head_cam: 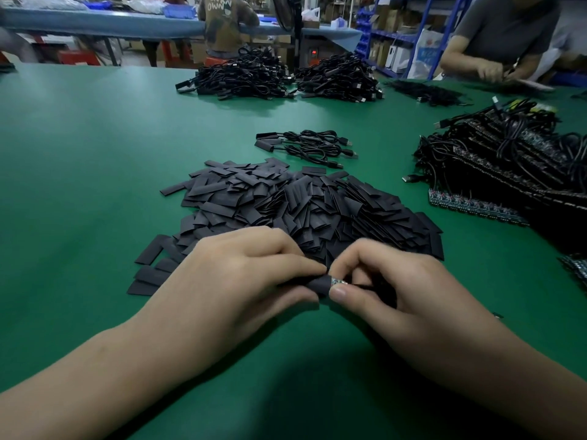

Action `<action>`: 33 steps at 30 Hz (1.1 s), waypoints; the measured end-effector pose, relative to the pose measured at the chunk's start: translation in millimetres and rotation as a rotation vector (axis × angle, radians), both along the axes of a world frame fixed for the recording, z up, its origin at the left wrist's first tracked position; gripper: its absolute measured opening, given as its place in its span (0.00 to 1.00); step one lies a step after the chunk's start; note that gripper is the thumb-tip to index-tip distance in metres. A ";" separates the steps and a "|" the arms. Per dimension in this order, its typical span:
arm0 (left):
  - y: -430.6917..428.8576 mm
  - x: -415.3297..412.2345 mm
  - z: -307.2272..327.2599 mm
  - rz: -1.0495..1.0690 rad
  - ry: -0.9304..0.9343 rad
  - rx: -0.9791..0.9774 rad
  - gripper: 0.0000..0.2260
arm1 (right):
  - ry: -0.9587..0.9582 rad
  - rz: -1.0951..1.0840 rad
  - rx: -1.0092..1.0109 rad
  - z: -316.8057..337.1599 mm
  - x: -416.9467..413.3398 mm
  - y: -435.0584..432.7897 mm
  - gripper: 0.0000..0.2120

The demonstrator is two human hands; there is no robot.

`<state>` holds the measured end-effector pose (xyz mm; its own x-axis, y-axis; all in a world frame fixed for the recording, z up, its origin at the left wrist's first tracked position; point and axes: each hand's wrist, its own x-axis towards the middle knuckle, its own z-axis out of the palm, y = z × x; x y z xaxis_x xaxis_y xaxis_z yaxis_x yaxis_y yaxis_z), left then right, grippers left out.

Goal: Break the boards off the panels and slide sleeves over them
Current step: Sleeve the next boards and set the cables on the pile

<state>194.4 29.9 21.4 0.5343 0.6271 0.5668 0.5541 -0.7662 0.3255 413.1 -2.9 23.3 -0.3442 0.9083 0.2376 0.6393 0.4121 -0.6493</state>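
The left hand [241, 274] is pinching a black sleeve [317, 285]; the right hand [390, 287] is pinching the board [339, 282] entering it, the 2 hands touching.

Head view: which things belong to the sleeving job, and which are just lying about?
Job: left hand gripping sleeve; right hand pinching board; sleeve pile; panels; sleeved cables.
Lying about: far cable heaps; fan; shelves.
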 end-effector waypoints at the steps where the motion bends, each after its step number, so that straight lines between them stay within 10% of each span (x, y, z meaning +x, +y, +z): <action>1: 2.9 -1.4 -1.0 -0.003 0.002 0.032 0.09 | 0.035 -0.022 0.038 0.6 0.7 -0.5 0.03; 10: 0.8 0.4 2.3 0.048 -0.225 -0.183 0.10 | -0.052 -0.096 0.408 6.7 2.2 -2.8 0.01; 33: -4.0 2.5 1.4 0.064 -0.327 -0.245 0.08 | -0.048 -0.119 0.433 3.2 -0.7 -4.7 0.01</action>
